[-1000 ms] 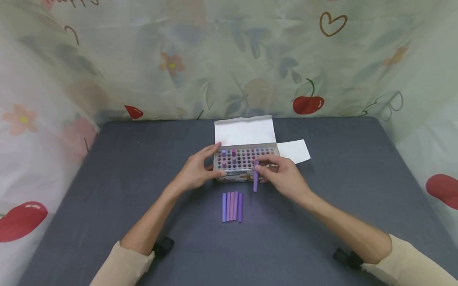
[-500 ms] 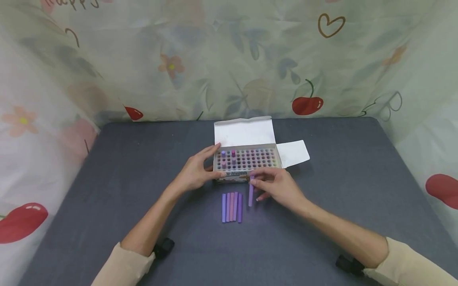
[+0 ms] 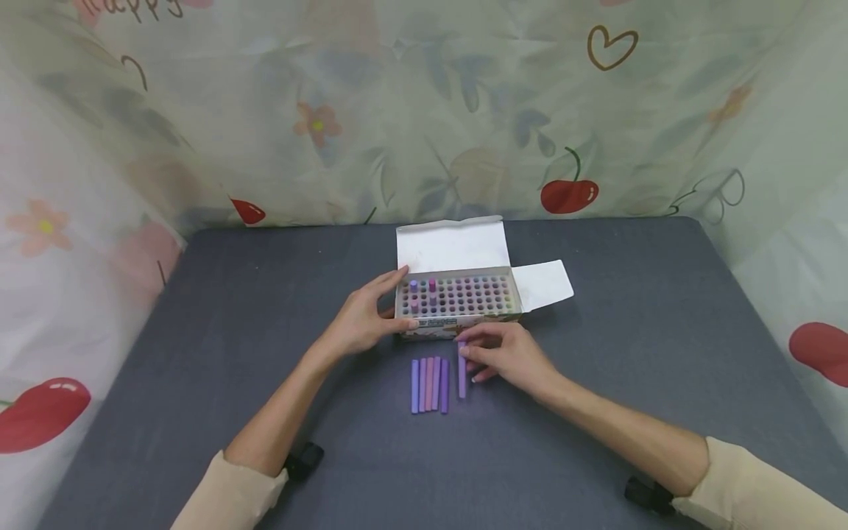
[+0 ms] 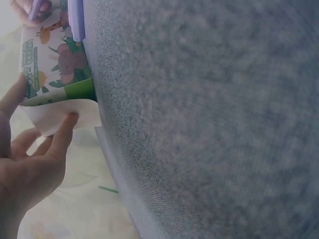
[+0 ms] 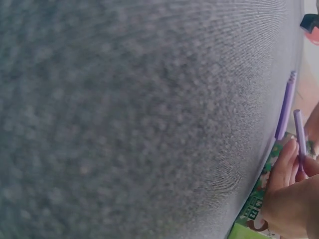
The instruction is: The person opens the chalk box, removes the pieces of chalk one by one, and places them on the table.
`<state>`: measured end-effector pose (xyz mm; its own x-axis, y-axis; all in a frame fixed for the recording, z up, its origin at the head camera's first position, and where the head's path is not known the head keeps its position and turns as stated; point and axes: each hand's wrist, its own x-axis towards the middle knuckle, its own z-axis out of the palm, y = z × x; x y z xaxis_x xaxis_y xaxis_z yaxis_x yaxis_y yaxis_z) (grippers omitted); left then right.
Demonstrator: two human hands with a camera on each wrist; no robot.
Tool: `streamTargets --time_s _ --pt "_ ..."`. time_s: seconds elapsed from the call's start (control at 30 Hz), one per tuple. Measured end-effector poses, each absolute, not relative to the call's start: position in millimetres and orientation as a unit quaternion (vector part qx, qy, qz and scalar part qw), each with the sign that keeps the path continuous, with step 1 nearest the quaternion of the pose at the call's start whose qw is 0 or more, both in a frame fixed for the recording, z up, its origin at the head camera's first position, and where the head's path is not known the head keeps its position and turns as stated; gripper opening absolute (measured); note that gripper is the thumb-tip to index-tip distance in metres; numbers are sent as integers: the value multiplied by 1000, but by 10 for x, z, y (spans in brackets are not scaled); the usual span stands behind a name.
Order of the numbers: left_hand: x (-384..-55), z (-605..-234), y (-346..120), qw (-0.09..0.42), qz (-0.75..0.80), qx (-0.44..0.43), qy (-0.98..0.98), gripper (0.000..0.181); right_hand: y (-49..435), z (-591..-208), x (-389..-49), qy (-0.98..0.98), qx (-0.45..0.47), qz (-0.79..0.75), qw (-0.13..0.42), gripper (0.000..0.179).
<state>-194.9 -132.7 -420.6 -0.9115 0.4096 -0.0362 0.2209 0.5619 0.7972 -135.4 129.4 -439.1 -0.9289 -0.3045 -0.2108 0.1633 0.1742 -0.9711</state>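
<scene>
In front of the box, we see a purple stick pinched between the thumb and fingers of the right hand. We cannot tell whether its lower end touches the table. Also in front of the box lies a row of sticks, just left of the held one but apart from it. At the box's left end we find the left hand holding on, its thumb on the front wall.

Compared with half a second ago, we see the right hand and its stick farther from the box's front and nearer the row. The left hand keeps its hold, and we count the same four sticks standing in the box's holes.
</scene>
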Motion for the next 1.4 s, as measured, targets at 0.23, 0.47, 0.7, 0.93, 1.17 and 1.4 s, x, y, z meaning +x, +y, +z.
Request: streamTargets --time_s 0.23,0.47,0.7,0.93,1.17,1.4 --pt "-1953 -4205 -1324 111 428 177 879 89 1306 -4454 -1351 747 -41 -633 201 29" --pt "-1946 -4206 -1328 114 432 178 877 88 1292 -4533 -1358 751 -44 -620 223 24" --pt "-1944 -4216 -1332 114 442 181 871 88 1284 -4575 -1371 748 -43 -622 229 23" --pt "-1953 -4227 -1335 110 445 183 870 87 1269 -4590 -1397 740 -32 -629 235 24" --pt "-1953 -4230 -1334 113 442 181 871 87 1262 -4604 -1404 742 -26 -627 236 24" --pt "-1951 -4225 -1336 113 444 177 871 87 1271 -4620 -1409 741 -31 -627 240 25"
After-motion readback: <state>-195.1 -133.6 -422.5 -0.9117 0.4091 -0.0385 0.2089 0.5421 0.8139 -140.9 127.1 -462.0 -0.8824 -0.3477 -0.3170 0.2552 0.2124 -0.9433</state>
